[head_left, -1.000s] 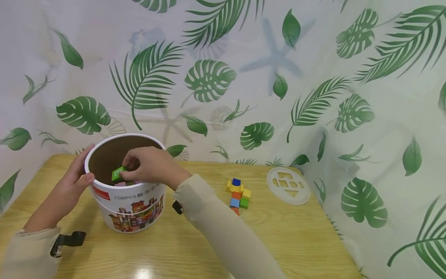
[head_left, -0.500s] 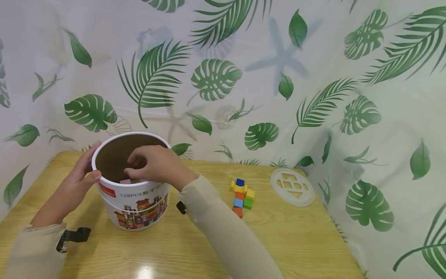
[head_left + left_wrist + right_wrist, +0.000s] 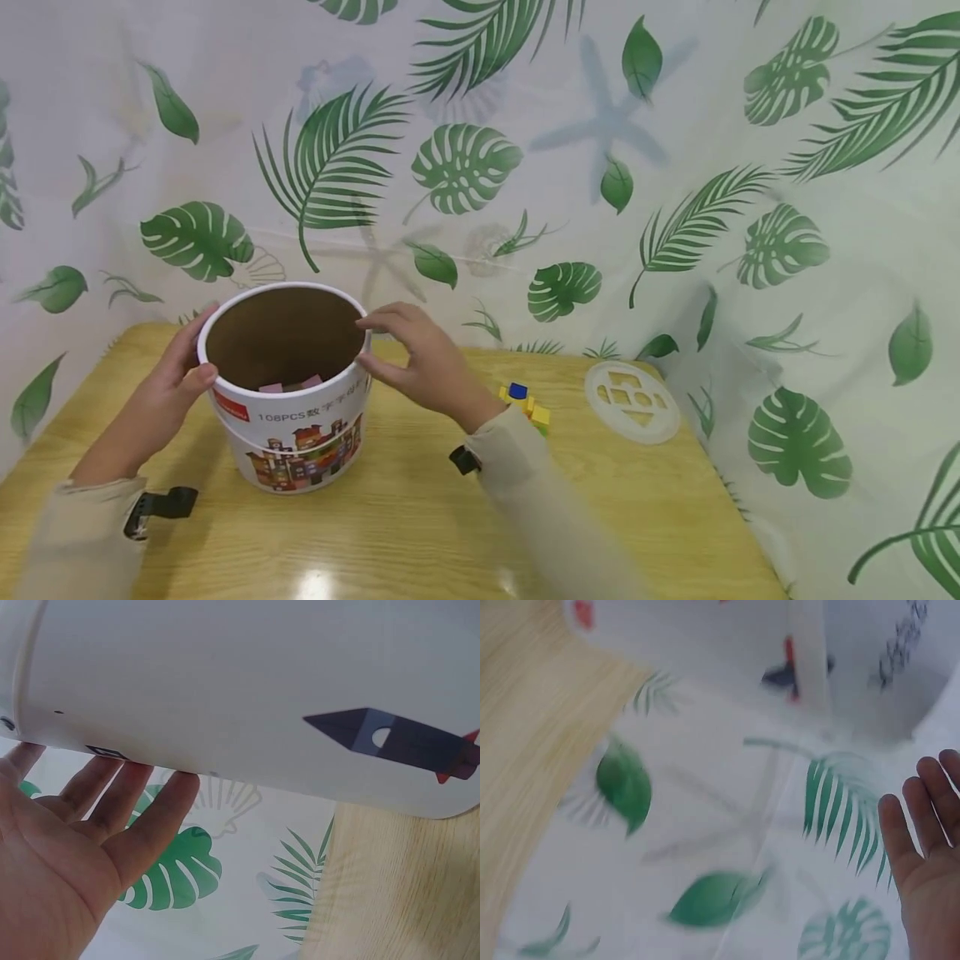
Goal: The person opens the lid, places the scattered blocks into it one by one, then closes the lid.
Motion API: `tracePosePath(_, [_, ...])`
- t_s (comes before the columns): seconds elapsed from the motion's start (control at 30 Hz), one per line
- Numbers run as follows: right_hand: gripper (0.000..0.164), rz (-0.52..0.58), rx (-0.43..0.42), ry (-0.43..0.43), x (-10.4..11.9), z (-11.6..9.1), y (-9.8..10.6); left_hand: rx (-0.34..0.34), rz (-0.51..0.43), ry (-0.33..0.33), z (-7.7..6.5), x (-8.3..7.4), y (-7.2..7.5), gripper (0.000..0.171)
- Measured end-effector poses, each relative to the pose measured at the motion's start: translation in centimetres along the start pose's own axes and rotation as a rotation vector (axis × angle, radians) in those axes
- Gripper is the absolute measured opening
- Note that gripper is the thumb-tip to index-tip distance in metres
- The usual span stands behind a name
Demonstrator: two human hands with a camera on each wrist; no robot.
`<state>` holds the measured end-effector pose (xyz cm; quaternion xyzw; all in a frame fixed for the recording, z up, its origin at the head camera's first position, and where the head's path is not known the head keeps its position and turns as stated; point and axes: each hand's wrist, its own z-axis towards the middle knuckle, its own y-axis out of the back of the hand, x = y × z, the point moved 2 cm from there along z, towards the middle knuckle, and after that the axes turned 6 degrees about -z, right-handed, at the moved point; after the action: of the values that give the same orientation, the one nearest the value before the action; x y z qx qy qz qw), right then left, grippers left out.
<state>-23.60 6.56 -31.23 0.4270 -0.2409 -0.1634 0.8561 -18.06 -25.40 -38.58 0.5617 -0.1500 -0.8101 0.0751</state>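
Observation:
A white bucket (image 3: 303,437) with printed blocks and "108PCS" on its side stands on the left of the table. Pink blocks (image 3: 272,387) show inside, low behind the front rim. My left hand (image 3: 168,387) holds the bucket's left side, thumb at the front of the rim. In the left wrist view, the fingers of that hand (image 3: 67,847) press against the outer wall. My right hand (image 3: 423,362) is at the right rim, fingers extended and thumb apart, holding nothing. In the right wrist view its fingers (image 3: 896,829) are straight, beside the bucket wall (image 3: 705,652).
Right of the bucket, a small group of coloured blocks (image 3: 519,392) lies on the wooden table (image 3: 420,525), partly hidden by my right arm. A pale round plate with cut-out shapes (image 3: 656,433) lies farther right. A leaf-patterned sheet (image 3: 480,275) hangs behind the table.
The green block between my right fingers a second ago has gone from sight inside the bucket. My right hand has since come out and moved right to the rim; my left hand stays put.

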Motion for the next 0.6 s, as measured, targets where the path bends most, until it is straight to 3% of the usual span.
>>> tracePosePath(0.1, [0.032,-0.017,-0.085,-0.037,-3.2,-2.6,2.2,-0.004,0.005,-0.001,0.1,0.0,0.1,0.07])
tracePosePath(0.2, [0.031,-0.039,-0.084,-0.156,-7.0,-5.9,3.9,-0.004,-0.007,-0.011,0.1,-0.1,0.0,0.069])
tracePosePath(0.47, [0.04,-0.089,0.182,-0.551,-15.3,-15.5,5.7,0.002,-0.039,-0.043,0.1,0.2,-0.1,0.068])
tracePosePath(0.6, [0.046,-0.062,0.304,-0.651,-17.4,-19.2,5.1,0.01,-0.057,-0.053,0.2,0.0,-0.2,0.067])
